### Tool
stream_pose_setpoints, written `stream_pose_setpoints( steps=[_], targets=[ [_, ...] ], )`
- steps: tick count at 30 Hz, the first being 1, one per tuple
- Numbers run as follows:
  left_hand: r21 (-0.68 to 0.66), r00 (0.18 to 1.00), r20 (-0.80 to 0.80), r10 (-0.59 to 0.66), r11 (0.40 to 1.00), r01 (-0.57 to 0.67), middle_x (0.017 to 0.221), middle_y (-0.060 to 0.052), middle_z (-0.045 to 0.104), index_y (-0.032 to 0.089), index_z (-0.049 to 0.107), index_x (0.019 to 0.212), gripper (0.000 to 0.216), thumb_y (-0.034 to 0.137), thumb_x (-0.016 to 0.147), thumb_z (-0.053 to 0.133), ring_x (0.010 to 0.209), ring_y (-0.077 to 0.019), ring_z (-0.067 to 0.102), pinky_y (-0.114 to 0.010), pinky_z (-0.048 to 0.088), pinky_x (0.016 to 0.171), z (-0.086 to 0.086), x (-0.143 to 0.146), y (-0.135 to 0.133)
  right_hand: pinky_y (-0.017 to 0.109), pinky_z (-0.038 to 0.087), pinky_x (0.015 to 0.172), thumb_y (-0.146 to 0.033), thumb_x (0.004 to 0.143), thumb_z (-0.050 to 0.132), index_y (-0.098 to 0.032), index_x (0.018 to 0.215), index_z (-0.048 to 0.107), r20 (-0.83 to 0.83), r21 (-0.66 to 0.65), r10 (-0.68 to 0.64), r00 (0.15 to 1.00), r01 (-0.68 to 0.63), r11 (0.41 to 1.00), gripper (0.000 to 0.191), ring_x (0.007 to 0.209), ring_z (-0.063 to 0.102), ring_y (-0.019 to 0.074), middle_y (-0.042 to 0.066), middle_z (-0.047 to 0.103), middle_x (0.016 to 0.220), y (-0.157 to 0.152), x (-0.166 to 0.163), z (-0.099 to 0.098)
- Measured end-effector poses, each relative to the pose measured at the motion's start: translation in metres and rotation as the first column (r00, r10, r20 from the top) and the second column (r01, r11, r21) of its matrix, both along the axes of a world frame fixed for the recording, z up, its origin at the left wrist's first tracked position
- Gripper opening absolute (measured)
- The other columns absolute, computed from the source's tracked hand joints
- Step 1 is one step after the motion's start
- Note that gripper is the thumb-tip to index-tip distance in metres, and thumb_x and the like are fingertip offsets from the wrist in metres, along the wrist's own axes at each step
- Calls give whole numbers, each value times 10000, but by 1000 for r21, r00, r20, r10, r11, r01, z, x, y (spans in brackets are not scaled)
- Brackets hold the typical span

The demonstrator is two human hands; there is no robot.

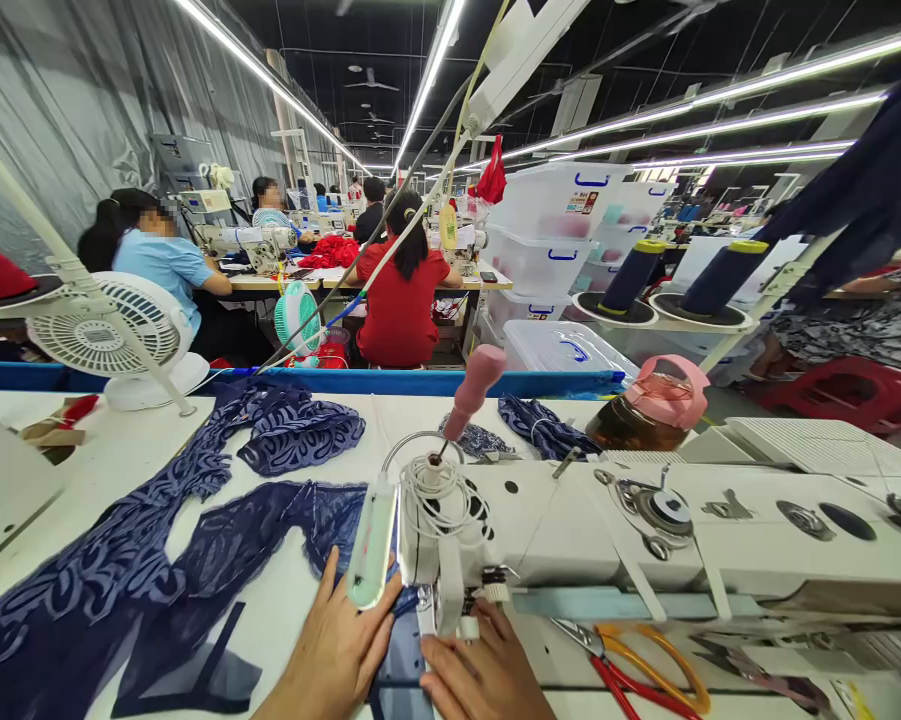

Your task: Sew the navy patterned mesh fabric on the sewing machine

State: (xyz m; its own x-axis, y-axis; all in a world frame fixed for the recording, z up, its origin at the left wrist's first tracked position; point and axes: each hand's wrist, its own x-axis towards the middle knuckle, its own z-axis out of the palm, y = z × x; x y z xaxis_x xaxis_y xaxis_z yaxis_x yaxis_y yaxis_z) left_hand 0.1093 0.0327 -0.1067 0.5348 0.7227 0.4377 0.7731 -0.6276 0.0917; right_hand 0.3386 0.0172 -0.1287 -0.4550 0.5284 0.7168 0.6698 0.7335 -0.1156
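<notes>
A white sewing machine (645,525) stands across the table in front of me. Navy patterned lace fabric (157,560) spreads over the white table to the left and runs under the machine's needle area (427,605). My left hand (337,650) lies flat on the fabric just left of the needle, fingers apart. Just right of the needle, my right hand (484,675) presses down on the fabric, fingers together. A small lamp (371,545) hangs on the machine's head above my left hand.
Red and yellow-handled scissors (637,670) lie right of my right hand. A pink-lidded bottle (656,405) and two navy thread cones (679,275) stand behind the machine. A white fan (120,335) sits at far left. Other workers (401,290) sew at tables beyond.
</notes>
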Motion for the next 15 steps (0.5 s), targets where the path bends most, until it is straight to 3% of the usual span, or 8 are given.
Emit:
stream_pose_setpoints(
  steps=[3, 8, 12, 15],
  targets=[
    [-15, 1000, 18, 19, 1000, -19, 1347, -95, 621, 251, 517, 1412, 447, 182, 973, 478, 1268, -242, 578, -497, 482, 1103, 3, 2, 2, 408, 400, 909, -293, 1009, 510, -225, 1027, 661, 28, -35, 30, 999, -29, 999, 167, 730, 590, 194, 15, 674, 783, -1, 0, 1],
    [-5, 997, -62, 36, 999, -36, 1374, -93, 607, 224, 485, 1438, 476, 162, 966, 489, 1300, -237, 557, -461, 529, 1056, 4, 4, 1, 377, 376, 909, -265, 1066, 381, -222, 1000, 672, -52, -45, 62, 997, -64, 997, 302, 754, 604, 183, 17, 690, 827, -1, -3, 16],
    [144, 988, -151, 40, 989, -18, 1337, -71, 641, 206, 531, 1379, 485, 107, 907, 471, 1224, -257, 612, -528, 550, 997, 4, -8, -15, 361, 385, 874, -204, 1065, 353, -215, 956, 676, -12, 33, 74, 997, -74, 997, 342, 695, 599, 163, 10, 661, 777, 0, -4, 19],
    [270, 997, -79, -5, 962, 26, 1178, -60, 711, 219, 620, 1220, 341, 161, 913, 485, 1095, -233, 674, -412, 592, 901, -2, -24, -37, 362, 386, 845, -150, 1044, 366, -217, 929, 668, 41, 86, 71, 997, -75, 994, 330, 687, 609, 165, 3, 658, 764, 2, -3, 13]
  ],
)
